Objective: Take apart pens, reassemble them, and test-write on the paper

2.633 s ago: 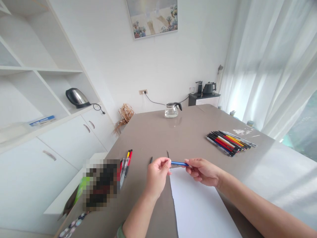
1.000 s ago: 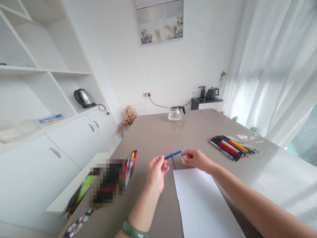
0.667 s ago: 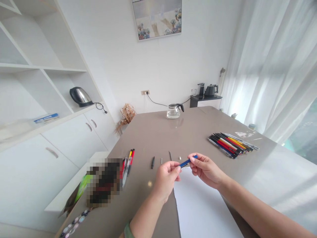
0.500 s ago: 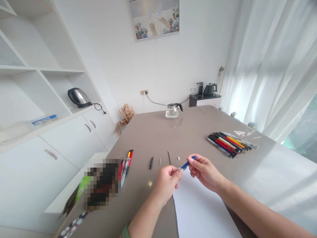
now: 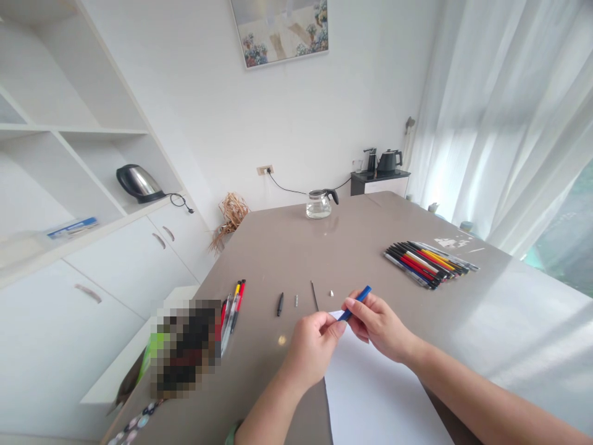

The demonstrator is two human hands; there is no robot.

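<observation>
Between both hands is a blue pen barrel (image 5: pixel 362 295), tilted with its far end up to the right. My left hand (image 5: pixel 316 343) pinches its near end. The fingers of my right hand (image 5: pixel 377 321) close round its middle. Under the hands lies a white sheet of paper (image 5: pixel 375 395). Just beyond the paper are a thin dark pen refill (image 5: pixel 314 295) and a small silvery cone-shaped tip (image 5: pixel 331 293). Farther left lie a small spring (image 5: pixel 297 300) and a black pen part (image 5: pixel 280 304).
A row of many pens (image 5: pixel 428 264) lies at the right. Several more pens (image 5: pixel 234 312) lie at the left beside a blurred-out item (image 5: pixel 188 346). A glass pot (image 5: pixel 319 205) with a black handle stands near the table's far edge.
My right hand has shifted left along the blue barrel, so more of its far end sticks out. The view has turned slightly. The loose parts lie as before.
</observation>
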